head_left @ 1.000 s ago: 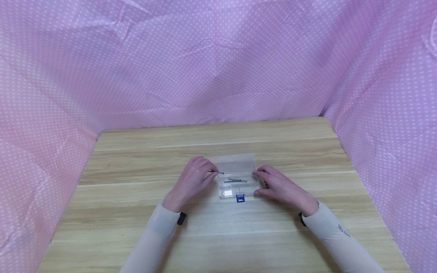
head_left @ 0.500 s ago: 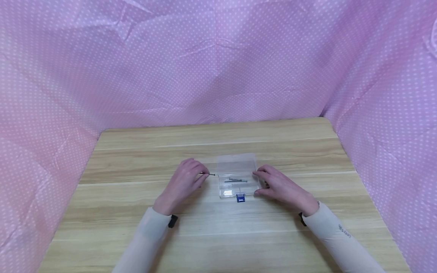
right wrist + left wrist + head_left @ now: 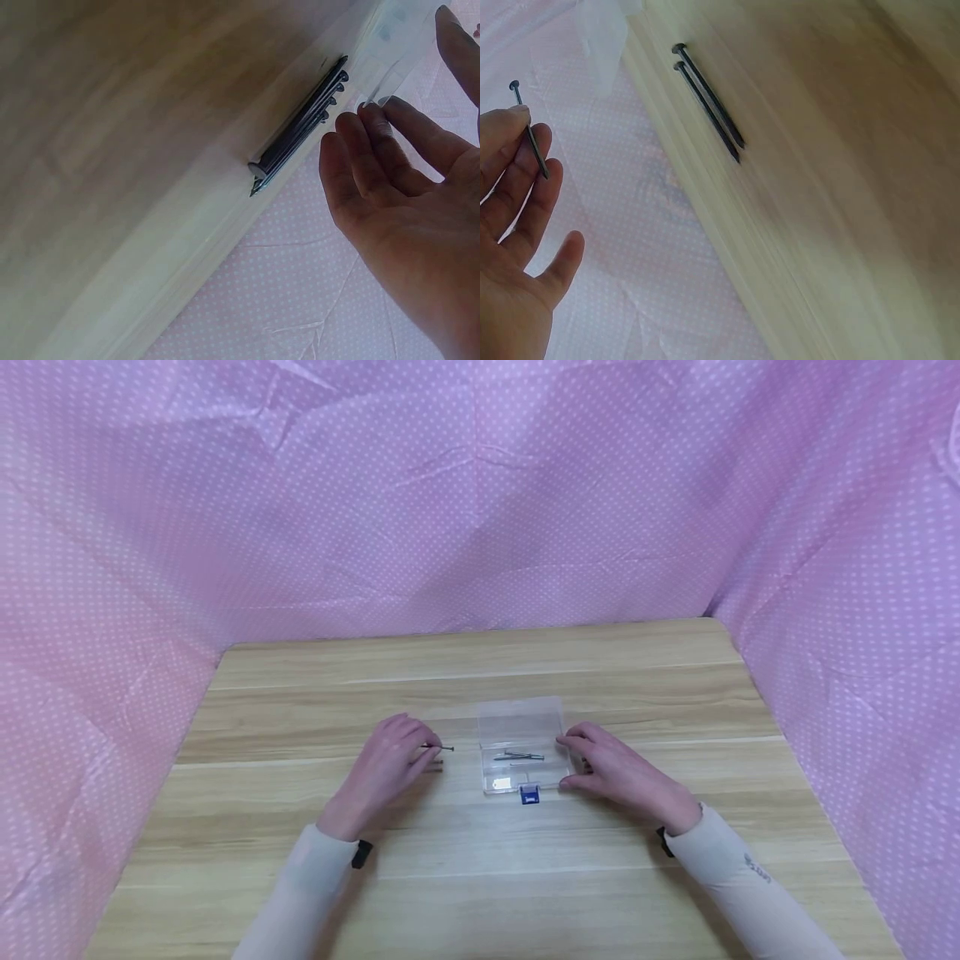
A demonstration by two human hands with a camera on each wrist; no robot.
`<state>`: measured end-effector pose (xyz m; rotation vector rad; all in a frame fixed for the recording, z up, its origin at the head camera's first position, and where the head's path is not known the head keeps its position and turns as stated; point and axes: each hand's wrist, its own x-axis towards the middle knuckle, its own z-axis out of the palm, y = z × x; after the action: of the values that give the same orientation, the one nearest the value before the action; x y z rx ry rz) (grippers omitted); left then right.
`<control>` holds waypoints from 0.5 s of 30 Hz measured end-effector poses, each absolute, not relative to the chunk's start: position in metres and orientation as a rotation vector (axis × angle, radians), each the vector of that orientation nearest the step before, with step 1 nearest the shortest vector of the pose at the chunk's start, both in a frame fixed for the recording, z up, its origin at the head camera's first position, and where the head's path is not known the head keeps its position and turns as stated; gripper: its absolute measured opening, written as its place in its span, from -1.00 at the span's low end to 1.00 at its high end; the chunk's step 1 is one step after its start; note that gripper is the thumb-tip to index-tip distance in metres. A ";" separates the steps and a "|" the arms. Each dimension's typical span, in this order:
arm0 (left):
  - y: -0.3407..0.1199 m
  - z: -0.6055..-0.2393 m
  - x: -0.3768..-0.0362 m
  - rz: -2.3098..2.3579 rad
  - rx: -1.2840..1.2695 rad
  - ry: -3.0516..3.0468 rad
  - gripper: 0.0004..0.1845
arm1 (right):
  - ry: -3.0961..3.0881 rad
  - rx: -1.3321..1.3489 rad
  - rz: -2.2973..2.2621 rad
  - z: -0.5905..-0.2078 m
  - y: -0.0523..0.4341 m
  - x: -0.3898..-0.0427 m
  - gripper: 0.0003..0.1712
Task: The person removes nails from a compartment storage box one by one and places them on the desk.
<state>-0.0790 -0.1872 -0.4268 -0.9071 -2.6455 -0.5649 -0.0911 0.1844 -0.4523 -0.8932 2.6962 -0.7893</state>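
Observation:
A small clear plastic box (image 3: 522,727) with a blue latch (image 3: 528,794) lies open on the wooden table (image 3: 480,893). Several dark nails (image 3: 517,756) lie inside it, bunched together (image 3: 300,124) in the right wrist view. My left hand (image 3: 423,752) is left of the box and pinches one nail (image 3: 441,747) between thumb and fingers, the nail (image 3: 529,131) sticking out past the fingertips. Two more nails (image 3: 709,101) lie side by side on the table just under that hand. My right hand (image 3: 573,760) rests against the box's right side, its fingers (image 3: 375,120) nearly straight.
Pink dotted cloth (image 3: 480,510) walls the table in at the back and both sides. The table's left edge (image 3: 195,710) and right edge (image 3: 757,693) meet the cloth. Bare wood lies in front of and behind the box.
My left hand has drawn leftward from the box's left edge, carrying one pinched nail out over the table. The right hand and the box have stayed put.

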 end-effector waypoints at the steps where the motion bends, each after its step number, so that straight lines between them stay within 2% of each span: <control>1: -0.189 -0.427 -0.079 -0.566 -0.905 -2.644 -0.90 | 2.698 -0.892 -0.786 -0.452 0.185 -0.091 -0.26; 15: -0.205 -0.435 -0.068 -0.536 -0.864 -2.676 -0.89 | 2.700 -0.886 -0.777 -0.454 0.185 -0.091 -0.26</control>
<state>-0.0679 -0.2046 -0.4350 -0.8639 -2.6760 -0.5359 -0.0915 0.1850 -0.4537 -0.8858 2.7002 -0.7773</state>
